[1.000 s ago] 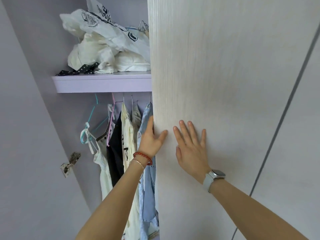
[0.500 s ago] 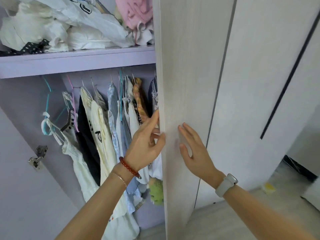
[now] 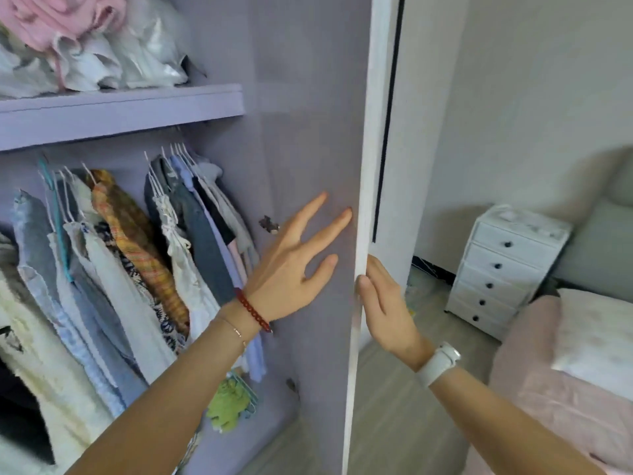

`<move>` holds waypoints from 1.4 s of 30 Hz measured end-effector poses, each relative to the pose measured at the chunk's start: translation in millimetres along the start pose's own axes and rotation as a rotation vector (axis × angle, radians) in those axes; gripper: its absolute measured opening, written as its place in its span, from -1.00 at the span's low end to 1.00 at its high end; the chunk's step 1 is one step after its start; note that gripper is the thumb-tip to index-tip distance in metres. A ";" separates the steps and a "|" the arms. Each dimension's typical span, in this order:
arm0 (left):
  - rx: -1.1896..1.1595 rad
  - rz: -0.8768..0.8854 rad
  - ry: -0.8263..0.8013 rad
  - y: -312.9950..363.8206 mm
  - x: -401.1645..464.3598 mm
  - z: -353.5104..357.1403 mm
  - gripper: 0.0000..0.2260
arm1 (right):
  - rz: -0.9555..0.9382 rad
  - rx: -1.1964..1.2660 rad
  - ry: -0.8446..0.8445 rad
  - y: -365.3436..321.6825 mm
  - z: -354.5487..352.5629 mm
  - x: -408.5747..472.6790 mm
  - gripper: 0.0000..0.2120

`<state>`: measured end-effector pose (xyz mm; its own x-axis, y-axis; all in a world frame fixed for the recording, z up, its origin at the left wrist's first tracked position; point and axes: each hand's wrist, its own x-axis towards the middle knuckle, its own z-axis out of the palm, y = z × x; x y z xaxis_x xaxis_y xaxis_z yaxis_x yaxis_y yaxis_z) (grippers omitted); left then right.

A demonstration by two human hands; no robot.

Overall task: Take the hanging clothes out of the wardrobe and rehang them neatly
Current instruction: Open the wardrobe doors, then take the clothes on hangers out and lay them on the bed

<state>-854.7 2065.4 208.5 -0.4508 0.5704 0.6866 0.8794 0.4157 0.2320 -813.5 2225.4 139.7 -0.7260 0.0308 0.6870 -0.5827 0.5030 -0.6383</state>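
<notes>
The right hand (image 3: 385,303) is partly hidden: its fingers pass behind the edge of the wardrobe door (image 3: 363,234), so only the thumb and back of the hand show, and its grip on the far face cannot be seen. The hanging clothes (image 3: 137,262) run off the left and bottom edges, and the rail above them is hidden by the shelf (image 3: 120,111). The pile of folded laundry (image 3: 85,46) is cut off at the top and left. The bed (image 3: 565,389) and its pillow (image 3: 603,341) leave at the right edge. The top of the chest of drawers (image 3: 507,269) is blurred.
</notes>
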 end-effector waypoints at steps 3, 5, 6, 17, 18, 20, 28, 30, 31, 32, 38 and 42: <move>0.061 0.056 -0.029 2.0 34.9 27.6 -0.50 | 0.154 -0.072 0.154 11.2 -20.3 -1.0 -0.70; 0.099 0.070 -0.030 2.0 56.4 43.8 -0.48 | 0.218 -0.136 0.274 20.2 -33.0 3.4 -0.73; 0.111 0.072 -0.036 1.1 65.8 50.8 -0.48 | 0.229 -0.173 0.318 24.6 -39.2 6.1 -0.74; 0.260 0.049 -0.095 -5.6 113.0 91.3 -0.42 | 0.360 -0.430 0.440 51.5 -65.7 32.8 -0.69; 0.246 0.054 -0.099 -6.6 112.3 90.2 -0.41 | 0.334 -0.465 0.450 47.8 -63.8 31.8 -0.64; 0.210 0.061 -0.104 -9.1 107.8 85.3 -0.42 | 0.212 -0.545 0.472 36.7 -58.1 30.5 -0.52; 0.158 -0.181 0.032 -56.0 46.3 31.4 -0.60 | -0.120 -0.738 0.255 -1.6 3.0 43.5 -0.48; 0.183 -0.262 0.064 -77.8 17.0 13.9 -0.64 | -0.091 -0.690 0.171 -0.4 29.6 48.1 -0.52; 0.201 -0.302 0.068 -89.9 3.1 5.0 -0.65 | -0.072 -0.667 0.119 2.1 43.8 50.7 -0.54; 0.222 -0.338 0.064 -102.5 -9.1 -4.2 -0.67 | -0.051 -0.643 0.062 5.5 58.0 53.7 -0.56; 0.429 -0.490 -0.009 -183.3 -42.4 -55.7 -0.68 | 0.099 -0.513 -0.188 39.9 137.8 96.7 -0.61; 0.537 -0.518 -0.058 -237.3 -34.3 -69.5 -0.66 | 0.163 -0.413 -0.225 73.7 183.0 144.7 -0.66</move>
<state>-1037.3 1898.0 177.7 -0.8072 0.2380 0.5402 0.3637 0.9213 0.1376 -1028.3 2108.8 128.5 -0.8831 -0.0267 0.4684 -0.2943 0.8090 -0.5089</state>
